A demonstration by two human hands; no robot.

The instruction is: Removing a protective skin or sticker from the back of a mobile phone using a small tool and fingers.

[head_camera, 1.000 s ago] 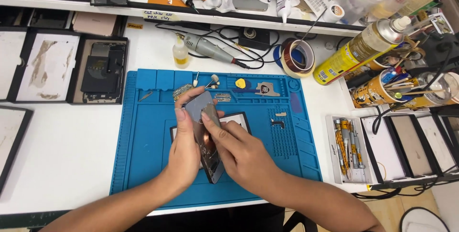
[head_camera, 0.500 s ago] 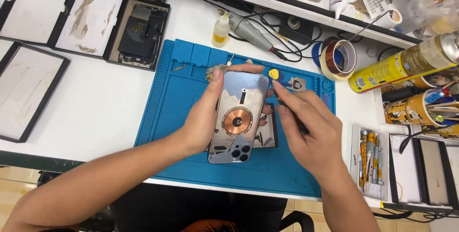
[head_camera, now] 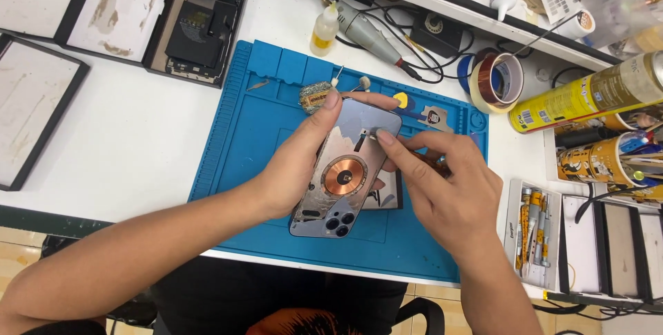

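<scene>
Holding the phone back housing [head_camera: 345, 173] above the blue work mat [head_camera: 242, 135], the left hand [head_camera: 297, 162] grips it along its left edge, thumb under one side and fingers curled round, the forefinger stretched up to the top corner. The housing shows its inner face, with a copper coil ring at the middle and the camera cluster at the near end. Its long axis runs from near-left to far-right, tilted a little clockwise from straight away; the camera end points toward the person and the other end toward the shelf. The right hand [head_camera: 445, 197] rests against the housing's right edge, its forefinger pressed onto a small part near the far end, the other fingers loosely bent together; a thin tool shaft seems to lie under them, though the grip on it cannot be told. A roll of amber tape [head_camera: 494, 83] stands beyond the mat's right corner, a small dropper bottle [head_camera: 324, 30] past its far edge, and an opened phone body [head_camera: 197, 31] lies in a black tray to the far left.
</scene>
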